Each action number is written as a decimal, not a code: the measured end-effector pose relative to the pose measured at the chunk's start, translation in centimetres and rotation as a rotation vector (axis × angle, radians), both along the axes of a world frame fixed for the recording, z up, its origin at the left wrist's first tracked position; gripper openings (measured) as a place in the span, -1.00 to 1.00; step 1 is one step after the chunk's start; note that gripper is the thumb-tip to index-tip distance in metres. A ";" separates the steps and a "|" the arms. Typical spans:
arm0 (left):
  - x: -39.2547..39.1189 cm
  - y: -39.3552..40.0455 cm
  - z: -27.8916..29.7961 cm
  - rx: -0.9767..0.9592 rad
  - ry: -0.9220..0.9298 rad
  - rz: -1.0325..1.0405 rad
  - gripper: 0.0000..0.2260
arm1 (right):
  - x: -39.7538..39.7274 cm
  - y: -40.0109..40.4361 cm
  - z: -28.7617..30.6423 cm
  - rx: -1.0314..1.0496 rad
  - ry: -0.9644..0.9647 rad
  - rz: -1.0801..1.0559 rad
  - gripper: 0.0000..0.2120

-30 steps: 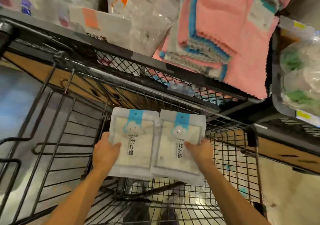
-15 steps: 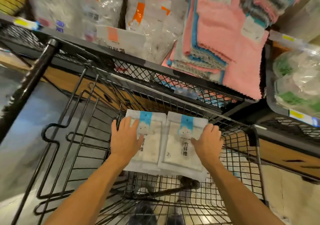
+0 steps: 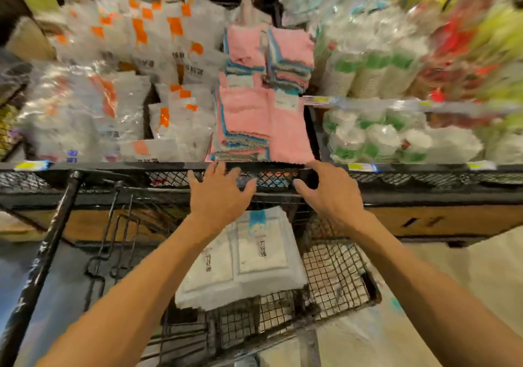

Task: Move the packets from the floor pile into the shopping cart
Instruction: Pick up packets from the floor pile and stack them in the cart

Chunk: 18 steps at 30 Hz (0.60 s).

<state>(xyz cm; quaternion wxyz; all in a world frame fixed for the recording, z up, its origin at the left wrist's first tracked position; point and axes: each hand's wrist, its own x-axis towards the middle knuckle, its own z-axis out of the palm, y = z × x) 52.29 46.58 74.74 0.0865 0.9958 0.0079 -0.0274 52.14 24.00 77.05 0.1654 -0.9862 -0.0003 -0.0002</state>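
Two packets point(image 3: 243, 259) are seen lying flat, side by side, on the wire floor of the shopping cart point(image 3: 334, 276). Their long axes run away from the viewer with a slight lean to the right, the blue-tabbed top ends pointing toward the far wall of the cart and the plain bottom ends toward the near side. The left packet is partly covered by the left forearm; the right one is overlapped onto it along the shared edge. Bare wire floor is left open to the right of the packets and in front of their near edge; to the left, the cart's upright wire bars and a dark handle bar point(image 3: 42, 256) are seen. No other content can be made out in the cart.

Above the packets, the left hand point(image 3: 218, 196) is held with fingers spread and straight, nothing gripped. The right hand point(image 3: 331, 194) is likewise held with fingers extended and loosely parted, nothing gripped. Both hands hover near the cart's far rim, apart from the packets.

Beyond, a black mesh shelf edge point(image 3: 175, 178) is seen. On the shelf are stacked pink cloths point(image 3: 263, 123), white packs with orange marks point(image 3: 147, 89) to their left, and blurred green-and-white wrapped goods point(image 3: 376, 129) to their right.
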 end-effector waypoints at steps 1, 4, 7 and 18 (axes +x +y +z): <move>-0.3 -1.2 1.2 -0.001 -0.041 -0.024 -0.42 | -0.9 -1.3 1.3 0.010 -0.017 -0.021 -0.41; -2.0 -5.5 4.1 -0.013 -0.085 -0.089 -0.45 | -3.9 -5.9 4.0 0.064 -0.041 -0.083 -0.41; -4.2 -10.4 5.5 -0.020 -0.104 -0.161 -0.49 | -7.7 -11.5 5.3 0.115 -0.089 -0.170 -0.40; -13.6 -33.0 2.5 -0.036 0.016 -0.397 -0.45 | -24.5 -34.7 2.4 0.140 -0.058 -0.553 -0.39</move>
